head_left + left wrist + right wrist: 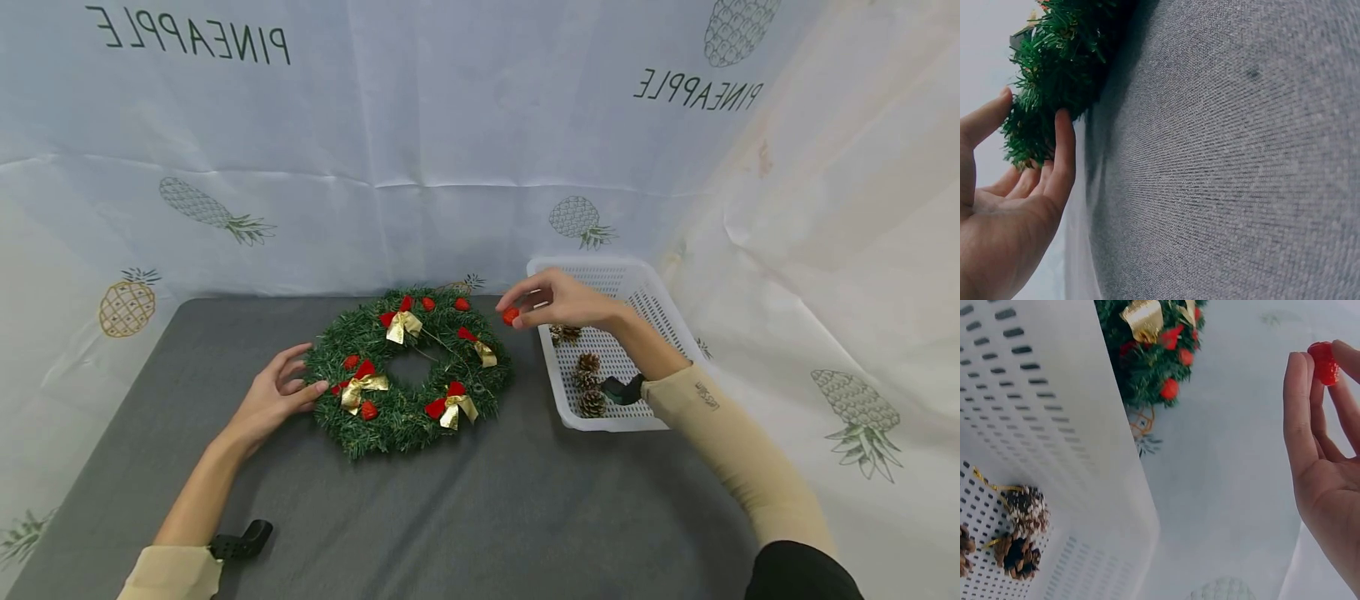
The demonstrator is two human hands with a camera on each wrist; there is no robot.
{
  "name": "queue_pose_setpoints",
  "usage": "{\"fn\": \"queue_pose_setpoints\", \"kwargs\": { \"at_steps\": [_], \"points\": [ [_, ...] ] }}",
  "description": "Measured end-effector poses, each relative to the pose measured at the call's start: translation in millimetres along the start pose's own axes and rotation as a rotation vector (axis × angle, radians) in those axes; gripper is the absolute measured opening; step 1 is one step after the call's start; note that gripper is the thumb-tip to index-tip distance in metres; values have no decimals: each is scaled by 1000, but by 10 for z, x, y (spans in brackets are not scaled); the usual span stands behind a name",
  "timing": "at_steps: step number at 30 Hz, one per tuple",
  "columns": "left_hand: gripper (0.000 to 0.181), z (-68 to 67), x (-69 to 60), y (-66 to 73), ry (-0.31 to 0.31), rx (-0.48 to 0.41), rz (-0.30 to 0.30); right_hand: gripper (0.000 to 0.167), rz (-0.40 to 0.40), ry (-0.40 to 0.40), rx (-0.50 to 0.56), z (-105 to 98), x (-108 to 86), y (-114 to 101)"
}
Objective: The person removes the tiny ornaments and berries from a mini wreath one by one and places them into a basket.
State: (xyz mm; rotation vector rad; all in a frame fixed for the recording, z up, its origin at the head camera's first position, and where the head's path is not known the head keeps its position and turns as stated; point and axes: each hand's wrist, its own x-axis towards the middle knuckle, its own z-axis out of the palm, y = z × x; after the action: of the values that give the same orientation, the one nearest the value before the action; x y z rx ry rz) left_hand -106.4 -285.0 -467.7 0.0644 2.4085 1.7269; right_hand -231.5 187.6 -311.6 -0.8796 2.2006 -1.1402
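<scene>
A green wreath (390,425) with red-and-gold bows and several red berries lies on the grey cloth. At its left edge the left hand (262,404) grips the greenery; in the left wrist view the thumb and fingers of this hand (1022,212) are round the wreath's tip (1054,81). Between the thumb and fingers of the right hand (562,302) is a red berry (511,316), held just right of the wreath, over the basket's left rim. The right wrist view shows the berry (1325,364) pinched at the fingertips of the right hand (1329,456).
A white perforated basket (555,375) stands right of the wreath, under the right forearm. Several pinecones (589,383) lie in it along its left side. Behind the table hangs a pale curtain (450,125) printed with pineapples; grey cloth (450,533) covers the table.
</scene>
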Motion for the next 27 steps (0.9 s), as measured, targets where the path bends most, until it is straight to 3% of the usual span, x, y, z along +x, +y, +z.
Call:
{"fn": "queue_pose_setpoints", "kwargs": {
  "at_steps": [15,27],
  "points": [
    [90,-3,-5,12,-6,-32,15,28,-25,59,35,-198,-273,142],
    [91,-3,-5,1,-12,-44,14,29,42,91,52,-308,-475,268]
  ]
}}
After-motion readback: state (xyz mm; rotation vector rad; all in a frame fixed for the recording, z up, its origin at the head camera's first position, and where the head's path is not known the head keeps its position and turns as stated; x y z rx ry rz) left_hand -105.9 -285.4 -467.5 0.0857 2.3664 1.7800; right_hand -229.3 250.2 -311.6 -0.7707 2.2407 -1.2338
